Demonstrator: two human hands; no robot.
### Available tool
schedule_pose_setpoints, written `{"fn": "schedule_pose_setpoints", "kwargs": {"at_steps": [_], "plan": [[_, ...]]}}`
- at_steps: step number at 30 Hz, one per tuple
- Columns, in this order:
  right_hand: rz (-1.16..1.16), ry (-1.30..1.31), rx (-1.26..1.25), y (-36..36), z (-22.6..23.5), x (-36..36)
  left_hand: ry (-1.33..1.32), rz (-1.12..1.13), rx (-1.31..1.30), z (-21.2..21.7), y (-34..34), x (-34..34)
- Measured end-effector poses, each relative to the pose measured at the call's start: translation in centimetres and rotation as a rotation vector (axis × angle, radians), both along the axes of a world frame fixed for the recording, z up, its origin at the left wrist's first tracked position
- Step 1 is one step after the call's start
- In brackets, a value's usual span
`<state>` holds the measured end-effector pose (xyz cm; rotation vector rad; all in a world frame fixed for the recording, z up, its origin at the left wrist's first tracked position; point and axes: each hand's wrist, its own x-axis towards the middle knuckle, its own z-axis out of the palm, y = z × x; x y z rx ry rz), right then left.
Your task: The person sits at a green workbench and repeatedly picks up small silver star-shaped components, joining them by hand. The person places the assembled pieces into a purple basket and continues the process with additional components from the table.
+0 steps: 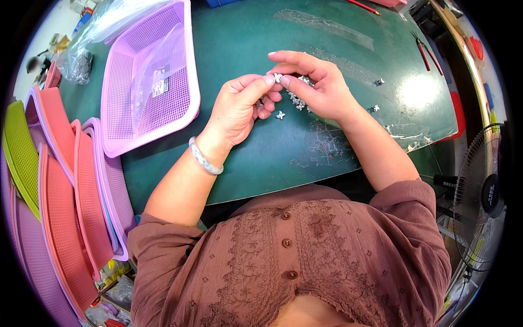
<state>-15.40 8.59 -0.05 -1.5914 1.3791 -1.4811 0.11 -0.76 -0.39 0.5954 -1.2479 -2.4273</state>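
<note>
Between the thumbs and fingertips of both hands is a small pale grey cross-shaped piece (278,78). My left hand (244,101), below a marbled bangle, pinches it from the left, its other fingers curled; something greyish shows partly hidden among them. From the other side my right hand (318,84) meets it with the thumb, its index finger stretched over the top. A small heap of like pieces (297,101) lies on the green table under my right hand, partly covered by it. One loose piece (280,115) rests just below the hands.
A purple perforated basket (188,117) with a clear bag inside stands left on the green table (239,169). Stacked baskets (57,201) crowd the left edge. Single pieces (376,108) lie to the right. Red-handled pliers (424,57) are far right, near a fan (473,196).
</note>
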Motion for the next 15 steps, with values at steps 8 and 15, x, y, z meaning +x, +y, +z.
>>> {"fn": "schedule_pose_setpoints", "kwargs": {"at_steps": [8,15], "plan": [[-0.066,0.067,-0.091,-0.11,0.13,0.29,-0.007,0.002,-0.009,-0.05,-0.06,-0.02],[-0.133,0.176,-0.181,-0.33,-0.09,0.18,0.012,0.042,-0.021,0.07,0.05,-0.11]]}}
